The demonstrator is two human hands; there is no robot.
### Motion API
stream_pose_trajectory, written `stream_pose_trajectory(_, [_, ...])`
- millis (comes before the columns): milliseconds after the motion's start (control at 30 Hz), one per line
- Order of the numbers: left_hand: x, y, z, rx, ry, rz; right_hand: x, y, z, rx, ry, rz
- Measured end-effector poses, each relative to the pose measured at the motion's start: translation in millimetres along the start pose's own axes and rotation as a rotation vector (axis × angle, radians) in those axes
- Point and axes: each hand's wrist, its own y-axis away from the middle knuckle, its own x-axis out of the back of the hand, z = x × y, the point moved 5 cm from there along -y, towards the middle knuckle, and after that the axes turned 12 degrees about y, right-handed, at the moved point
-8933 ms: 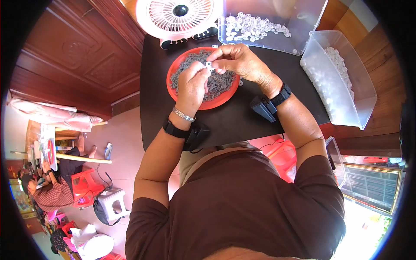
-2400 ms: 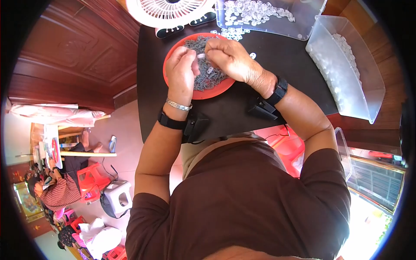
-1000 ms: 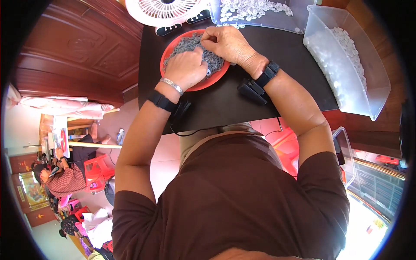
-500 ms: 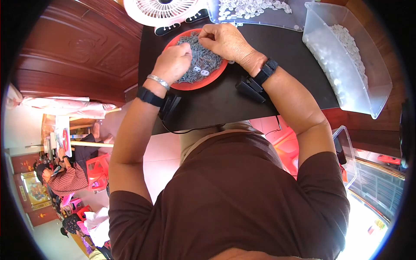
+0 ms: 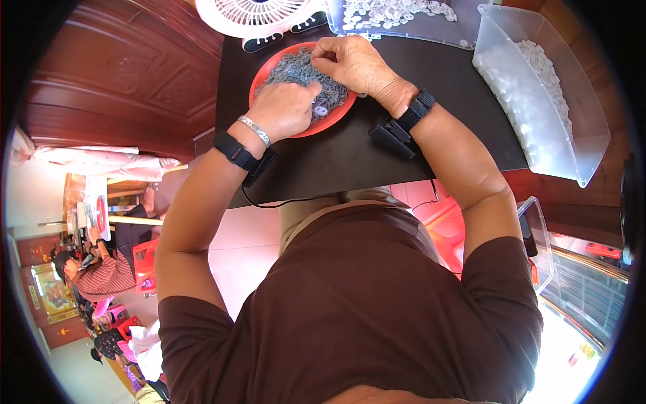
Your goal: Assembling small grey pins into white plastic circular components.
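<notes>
Head view: I see loose slender grey pieces [image 5: 289, 71] in round red plastic bowl [image 5: 334, 122] on black surface [image 5: 447, 91]; raised rim likely keeps them gathered. Left hand [image 5: 286, 110] curled low over pieces, right hand [image 5: 353, 64] opposite, fingertips near together; can't tell either grip. White two-holed oval piece [image 5: 321, 111] just beside left hand.

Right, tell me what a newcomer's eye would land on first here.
Likely the red bowl of small grey pieces on the black table, with the left hand and right hand over it. Next, perhaps the white fan with shoe-shaped feet, beyond the bowl at upper left, and the translucent bin of small white pieces at right.
</notes>
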Motion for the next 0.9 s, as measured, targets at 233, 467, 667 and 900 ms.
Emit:
stream_pose_trajectory(233, [4,-5,-34,-0.037,0.384,0.263,1,-1,1,0.000,-0.035,0.004])
stream_pose_trajectory(467, [8,-2,-53,0.207,1.615,0.176,-2,-3,-9,-0.069,-0.686,-0.105])
stream_pose_trajectory(667, [-4,-6,-40,0.107,1.787,0.175,-5,-1,-15,-0.087,-0.766,-0.162])
stream_pose_trajectory(900, [-6,0,-41,0.000,1.701,0.228,-12,3,-21,-0.108,-0.652,-0.214])
